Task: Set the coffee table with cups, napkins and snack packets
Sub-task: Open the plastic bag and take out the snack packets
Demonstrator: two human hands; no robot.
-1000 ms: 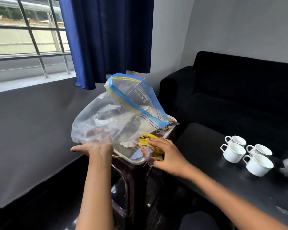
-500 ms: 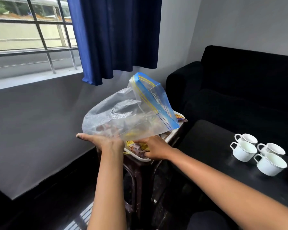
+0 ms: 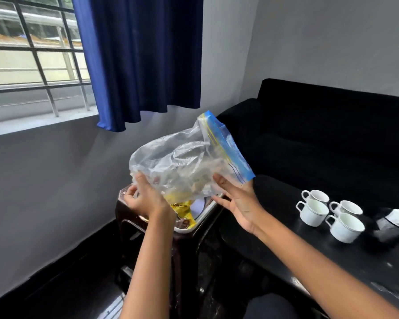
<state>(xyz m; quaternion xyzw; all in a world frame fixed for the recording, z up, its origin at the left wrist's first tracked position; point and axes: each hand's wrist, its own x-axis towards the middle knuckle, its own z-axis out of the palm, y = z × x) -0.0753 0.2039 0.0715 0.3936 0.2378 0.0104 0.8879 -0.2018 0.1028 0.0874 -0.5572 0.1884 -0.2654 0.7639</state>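
Zip bag (image 3: 184, 162) | blue seal end up-right, long axis diagonal | hands: left (image 3: 145, 199) gripping bag, right (image 3: 237, 199) spread beneath

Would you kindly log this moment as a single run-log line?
left hand: grips zip bag | right hand: open, under bag | yellow snack packet: on tray | cups: four on coffee table
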